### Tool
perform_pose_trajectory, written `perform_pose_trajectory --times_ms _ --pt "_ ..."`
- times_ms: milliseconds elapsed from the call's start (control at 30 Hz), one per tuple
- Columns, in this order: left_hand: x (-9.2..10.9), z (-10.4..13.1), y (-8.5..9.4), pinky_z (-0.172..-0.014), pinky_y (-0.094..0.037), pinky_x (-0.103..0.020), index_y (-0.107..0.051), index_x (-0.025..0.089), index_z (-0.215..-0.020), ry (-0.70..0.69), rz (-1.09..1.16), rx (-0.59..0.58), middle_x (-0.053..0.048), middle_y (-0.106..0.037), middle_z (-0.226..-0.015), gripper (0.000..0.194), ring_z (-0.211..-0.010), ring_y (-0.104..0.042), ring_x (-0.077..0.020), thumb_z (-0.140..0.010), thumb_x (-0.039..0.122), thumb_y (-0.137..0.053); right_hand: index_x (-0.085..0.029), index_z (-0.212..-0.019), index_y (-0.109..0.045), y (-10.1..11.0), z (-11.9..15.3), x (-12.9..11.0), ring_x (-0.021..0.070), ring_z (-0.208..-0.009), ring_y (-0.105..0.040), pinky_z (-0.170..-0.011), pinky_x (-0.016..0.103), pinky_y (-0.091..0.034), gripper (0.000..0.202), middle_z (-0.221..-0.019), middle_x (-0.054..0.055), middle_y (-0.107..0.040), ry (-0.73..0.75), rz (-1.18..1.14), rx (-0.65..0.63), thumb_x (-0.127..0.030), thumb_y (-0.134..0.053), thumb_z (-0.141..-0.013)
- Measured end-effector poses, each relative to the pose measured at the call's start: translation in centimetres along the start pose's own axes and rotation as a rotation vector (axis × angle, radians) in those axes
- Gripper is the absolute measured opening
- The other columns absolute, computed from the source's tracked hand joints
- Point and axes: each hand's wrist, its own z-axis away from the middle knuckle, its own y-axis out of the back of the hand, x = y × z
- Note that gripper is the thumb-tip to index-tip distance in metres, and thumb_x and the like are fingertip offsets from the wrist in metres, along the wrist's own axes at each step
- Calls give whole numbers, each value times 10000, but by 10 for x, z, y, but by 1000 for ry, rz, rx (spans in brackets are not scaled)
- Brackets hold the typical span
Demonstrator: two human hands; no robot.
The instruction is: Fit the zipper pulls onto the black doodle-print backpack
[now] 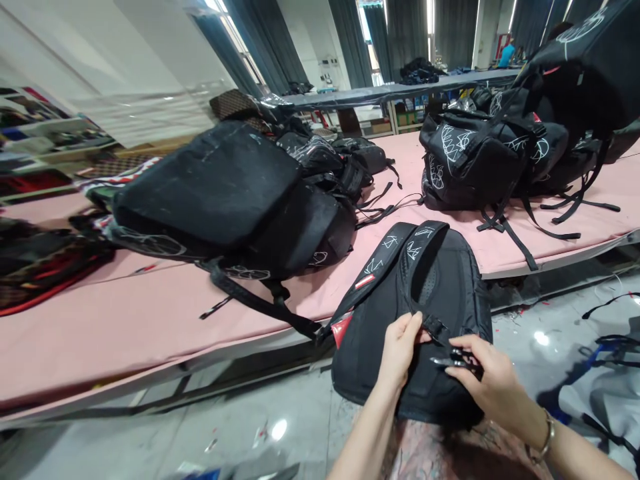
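Note:
A black backpack point(450, 267) with white line drawings on its shoulder straps leans over the pink table's front edge, its strap side facing up. My left hand point(401, 347) pinches a shoulder strap point(415, 267) near its lower end, beside a black buckle point(435, 328). Just to the right, my right hand point(480, 367) is closed around small black-handled snips point(463, 360), their metal tips pointing left over the backpack. The snips' tips are apart from the strap. A red tag point(341, 329) shows at the backpack's left side.
Large black bags point(215, 187) are piled on the pink table point(200, 303) at the left, and more black bags point(470, 157) at the right. Loose straps trail toward the table edge. Scraps lie on the floor point(280, 427). Far back stands a person in blue point(507, 53).

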Motion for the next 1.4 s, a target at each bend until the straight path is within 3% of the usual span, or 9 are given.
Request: perform_pose_trajectory --times_ms 167,433,900,1400 --pt "-5 5 -2 -556 -456 -214 -584 125 -647 107 310 5 5 -588 -586 287 -524 -521 -85 -639 389 -696 -193 -992 -526 26 -20 20 186 -800 -564 -694 299 -451 156 -877 50 -596 0 -45 7 -248 -433 -879" --pt "-10 5 -5 -502 -397 -183 -548 130 -564 95 243 -51 16 -558 -491 351 -463 -493 -70 -647 444 -679 -190 -917 -551 31 -49 30 184 -764 -544 -685 309 -438 114 -820 48 -585 204 -46 -91 -242 -452 -896" --pt "-13 4 -6 -504 -419 -190 -560 128 -602 117 253 -76 14 -568 -515 325 -463 -510 -75 -663 426 -673 -164 -911 -530 42 -58 23 197 -786 -503 -679 321 -409 137 -844 66 -575 400 118 -245 -254 -426 -917" --pt "-18 5 -6 -509 -425 -190 -534 140 -577 102 241 -32 21 -562 -488 347 -464 -525 -79 -650 449 -675 -154 -841 -561 31 -50 20 186 -686 -477 -639 316 -375 173 -776 68 -587 460 261 -122 -190 -409 -915"
